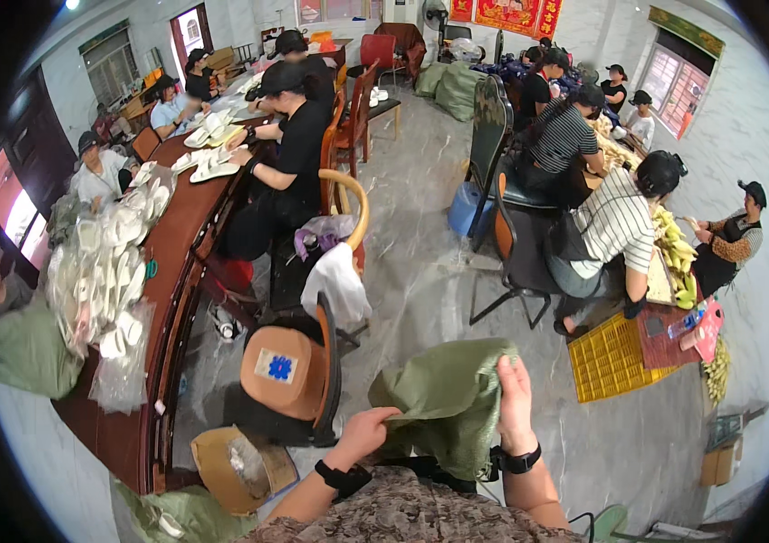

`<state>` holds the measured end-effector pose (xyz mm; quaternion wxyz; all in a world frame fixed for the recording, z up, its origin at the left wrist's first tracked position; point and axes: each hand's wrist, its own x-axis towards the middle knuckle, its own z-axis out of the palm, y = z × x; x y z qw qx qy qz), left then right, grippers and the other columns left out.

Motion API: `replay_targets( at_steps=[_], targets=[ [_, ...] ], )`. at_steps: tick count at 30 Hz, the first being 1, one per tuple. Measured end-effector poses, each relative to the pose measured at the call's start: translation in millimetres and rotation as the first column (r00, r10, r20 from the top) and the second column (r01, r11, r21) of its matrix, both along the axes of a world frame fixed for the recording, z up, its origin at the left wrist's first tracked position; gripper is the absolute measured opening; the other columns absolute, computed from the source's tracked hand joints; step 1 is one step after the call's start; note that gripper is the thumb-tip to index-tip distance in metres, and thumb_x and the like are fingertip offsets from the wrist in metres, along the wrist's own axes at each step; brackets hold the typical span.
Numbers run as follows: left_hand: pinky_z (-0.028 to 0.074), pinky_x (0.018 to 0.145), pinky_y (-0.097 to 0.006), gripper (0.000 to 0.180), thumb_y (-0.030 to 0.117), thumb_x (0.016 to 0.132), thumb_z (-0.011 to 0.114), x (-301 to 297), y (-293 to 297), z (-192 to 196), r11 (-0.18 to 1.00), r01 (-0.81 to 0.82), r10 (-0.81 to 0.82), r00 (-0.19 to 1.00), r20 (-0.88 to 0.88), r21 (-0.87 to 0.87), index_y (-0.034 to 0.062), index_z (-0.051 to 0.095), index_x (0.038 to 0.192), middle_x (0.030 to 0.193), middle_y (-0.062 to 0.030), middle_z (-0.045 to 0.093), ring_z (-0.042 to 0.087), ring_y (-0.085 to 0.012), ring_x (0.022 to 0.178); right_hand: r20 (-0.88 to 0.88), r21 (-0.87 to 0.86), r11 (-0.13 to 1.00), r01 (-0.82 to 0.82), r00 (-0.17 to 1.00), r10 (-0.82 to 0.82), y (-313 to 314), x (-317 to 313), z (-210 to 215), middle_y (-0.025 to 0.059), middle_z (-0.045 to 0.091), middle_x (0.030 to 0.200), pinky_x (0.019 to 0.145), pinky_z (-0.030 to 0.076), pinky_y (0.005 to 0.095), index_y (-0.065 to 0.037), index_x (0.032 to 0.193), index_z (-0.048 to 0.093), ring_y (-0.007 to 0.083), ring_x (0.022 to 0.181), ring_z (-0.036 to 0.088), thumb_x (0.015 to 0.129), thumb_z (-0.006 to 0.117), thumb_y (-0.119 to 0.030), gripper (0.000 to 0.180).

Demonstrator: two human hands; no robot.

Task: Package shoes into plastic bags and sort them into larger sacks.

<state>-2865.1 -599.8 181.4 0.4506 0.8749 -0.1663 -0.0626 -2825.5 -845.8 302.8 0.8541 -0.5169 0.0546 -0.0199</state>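
Observation:
A green woven sack [439, 385] hangs in front of me, its upper edge pulled wide between my hands. My left hand [366, 436] pinches the sack's rim on the left side. Higher up on the right, my right hand [515, 403] grips the opposite edge, thumb and fingers closed over the cloth. I cannot see what the sack holds, if anything. Just left of my left hand stands a chair with a tan cushioned seat [274, 366]. An open cardboard box [221, 466] with clear plastic inside sits on the floor beside it.
A long brown table [171, 235] runs along the left, piled with white shoe parts in clear bags [108, 262]; people work along it. On the right, several people sit around another table. A yellow plastic crate [611, 362] and a black chair [520, 253] stand there. Green sacks [448, 89] lie at the back.

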Motion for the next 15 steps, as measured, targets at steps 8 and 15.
replay_targets(
  at_steps=[8, 15],
  targets=[
    [0.046, 0.061, -0.035, 0.034, 0.005, 0.079, 0.046, 239, -9, 13, 0.936, -0.312, 0.280, 0.940, -0.193, -0.164, 0.0066, 0.064, 0.108, 0.071, -0.0163, 0.061, 0.059, -0.0245, 0.062, -0.075, -0.148, 0.970, -0.191, 0.981, 0.181, -20, 226, -2, 0.0037, 0.063, 0.103, 0.081, 0.048, 0.0273, -0.001, 0.113, 0.055, 0.0116, 0.091, 0.060, 0.096, 0.052, -0.014, 0.021],
    [0.048, 0.069, -0.031, 0.024, 0.009, 0.081, 0.055, 428, -33, 37, 0.927, -0.260, 0.222, 0.961, -0.164, -0.270, 0.0074, 0.064, 0.104, 0.080, -0.0136, 0.065, 0.063, -0.0217, 0.074, -0.018, -0.049, 0.991, -0.123, 0.992, 0.123, -38, 400, 7, 0.0023, 0.064, 0.098, 0.077, 0.048, 0.0264, -0.003, 0.109, 0.056, 0.0101, 0.087, 0.059, 0.095, 0.054, -0.014, 0.018]
  ],
)
